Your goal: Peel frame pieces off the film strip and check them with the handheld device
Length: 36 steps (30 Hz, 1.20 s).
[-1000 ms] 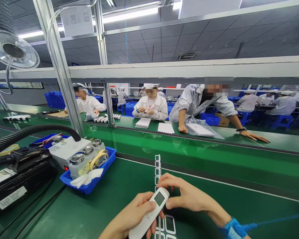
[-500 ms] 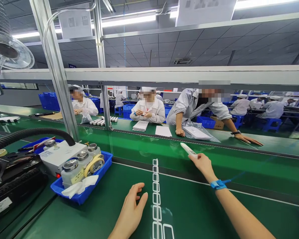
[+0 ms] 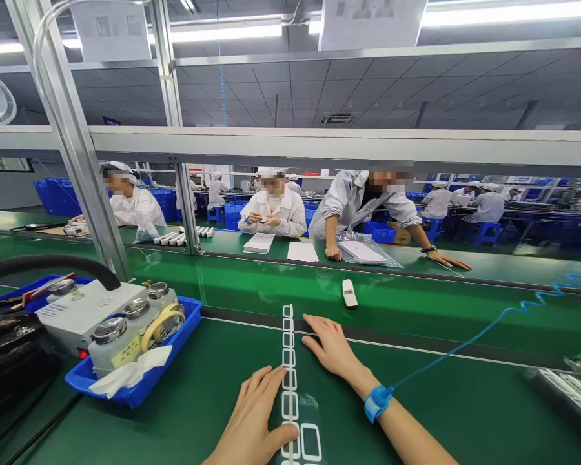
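A strip of white rounded rectangular frames (image 3: 289,357) runs away from me along the green bench. My left hand (image 3: 256,416) lies along its left side, fingers stretched out, the thumb apart and resting over one of the nearer frames. To the right of the strip's far part, my right hand (image 3: 333,349) hovers or rests with fingers extended and holds nothing; whether it touches the bench I cannot tell. It wears a blue wrist strap (image 3: 378,403) with a coiled cord. A white handheld device (image 3: 349,294) with a small dark window lies beyond it on the lower green strip.
At left, a blue tray (image 3: 193,326) holds several lidded jars, tape and white tissue beside a grey box (image 3: 84,310). A metal post (image 3: 72,142) rises there. Across the line, a co-worker (image 3: 358,206) leans beside a bagged white stack (image 3: 365,252). Other people sit further off.
My right hand has let go of the white device, left it on the far green strip and come back left toward the white frames. My left hand has reached the strip.
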Each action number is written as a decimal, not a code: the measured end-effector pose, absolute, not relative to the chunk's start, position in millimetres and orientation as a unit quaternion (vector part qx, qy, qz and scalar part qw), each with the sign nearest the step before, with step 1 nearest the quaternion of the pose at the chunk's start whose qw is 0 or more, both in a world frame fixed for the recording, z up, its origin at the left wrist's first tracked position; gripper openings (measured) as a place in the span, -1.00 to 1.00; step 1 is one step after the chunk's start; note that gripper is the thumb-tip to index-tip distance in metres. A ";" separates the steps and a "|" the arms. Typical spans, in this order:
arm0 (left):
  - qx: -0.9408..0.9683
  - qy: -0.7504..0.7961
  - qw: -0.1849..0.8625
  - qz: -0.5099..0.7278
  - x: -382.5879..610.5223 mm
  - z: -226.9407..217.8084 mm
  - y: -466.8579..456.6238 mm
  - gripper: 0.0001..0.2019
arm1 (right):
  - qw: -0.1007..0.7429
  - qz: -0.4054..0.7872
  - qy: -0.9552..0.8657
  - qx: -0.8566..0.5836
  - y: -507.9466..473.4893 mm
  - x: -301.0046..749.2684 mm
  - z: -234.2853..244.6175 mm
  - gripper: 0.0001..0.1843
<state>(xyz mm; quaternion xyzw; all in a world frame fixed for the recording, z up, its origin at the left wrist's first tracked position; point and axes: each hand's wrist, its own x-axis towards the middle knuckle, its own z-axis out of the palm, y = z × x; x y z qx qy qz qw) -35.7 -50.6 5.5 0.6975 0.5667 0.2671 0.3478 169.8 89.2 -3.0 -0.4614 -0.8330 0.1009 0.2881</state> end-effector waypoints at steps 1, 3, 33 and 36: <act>0.698 0.566 0.348 0.268 -36.2 4.8 -50.5 -0.33 | 0.297 0.121 -0.843 -0.431 82.2 162.9 -2.2 -0.58; 0.703 0.564 0.344 0.264 -36.8 3.2 -50.4 -0.34 | 0.325 0.173 -0.848 -0.382 69.7 154.5 -0.9 -0.60; 0.433 0.459 0.530 0.566 -16.9 -19.9 -34.9 -0.44 | 0.382 0.388 -0.742 -0.391 4.5 146.0 -0.5 -0.86; 0.430 0.461 0.529 0.569 -14.4 -17.6 -36.6 -0.45 | 0.367 0.401 -0.742 -0.393 4.9 146.3 0.1 -0.87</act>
